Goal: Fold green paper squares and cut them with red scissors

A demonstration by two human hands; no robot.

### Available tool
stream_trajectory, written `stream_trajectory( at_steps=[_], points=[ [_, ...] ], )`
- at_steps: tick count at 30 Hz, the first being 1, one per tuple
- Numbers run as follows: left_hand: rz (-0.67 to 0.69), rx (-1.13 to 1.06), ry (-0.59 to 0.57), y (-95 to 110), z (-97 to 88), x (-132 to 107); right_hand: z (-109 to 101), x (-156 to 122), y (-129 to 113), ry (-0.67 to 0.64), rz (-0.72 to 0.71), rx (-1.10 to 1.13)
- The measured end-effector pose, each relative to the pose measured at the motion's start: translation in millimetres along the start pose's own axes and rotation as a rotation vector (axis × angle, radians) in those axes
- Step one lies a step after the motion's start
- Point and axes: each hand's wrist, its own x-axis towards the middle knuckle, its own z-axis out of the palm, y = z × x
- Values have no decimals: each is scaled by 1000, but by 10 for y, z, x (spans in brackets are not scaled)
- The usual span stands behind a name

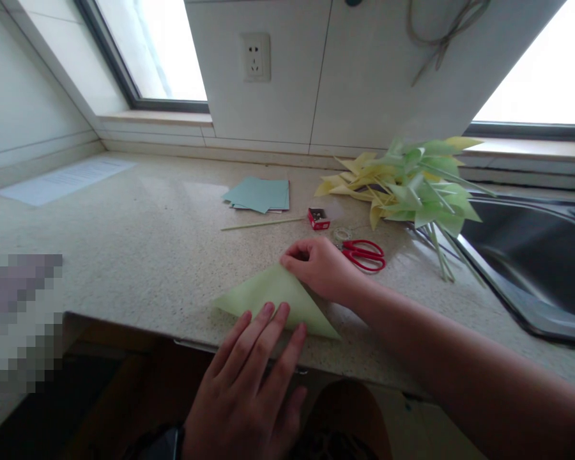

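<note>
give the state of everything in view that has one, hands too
Green paper: folded into a triangle
Left hand: open, fingers on the paper
Right hand: closed at the paper's top corner
Scissors: lying down, blades hidden
Red box: open
Blue sheets: loosely stacked
Stick: lying down
Pinwheels: heaped together
Printed sheet: lying flat
Socket: nothing plugged in

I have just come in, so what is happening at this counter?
A person is handling a pale green sheet, folded into a triangle, on the counter. The right hand holds its top corner; the fingers of the left hand lie on it near the long lower edge. Red-handled scissors lie beside the right hand, blue-green sheets farther back, and yellow and green paper pinwheels near the sink.
</note>
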Motion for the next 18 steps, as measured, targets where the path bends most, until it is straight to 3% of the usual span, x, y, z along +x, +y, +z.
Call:
stream_trajectory(
  at_steps=[18],
  points=[
    [12, 73, -126, -112, 29, 148, 8, 59, 207, 35, -73, -397]
  ],
)
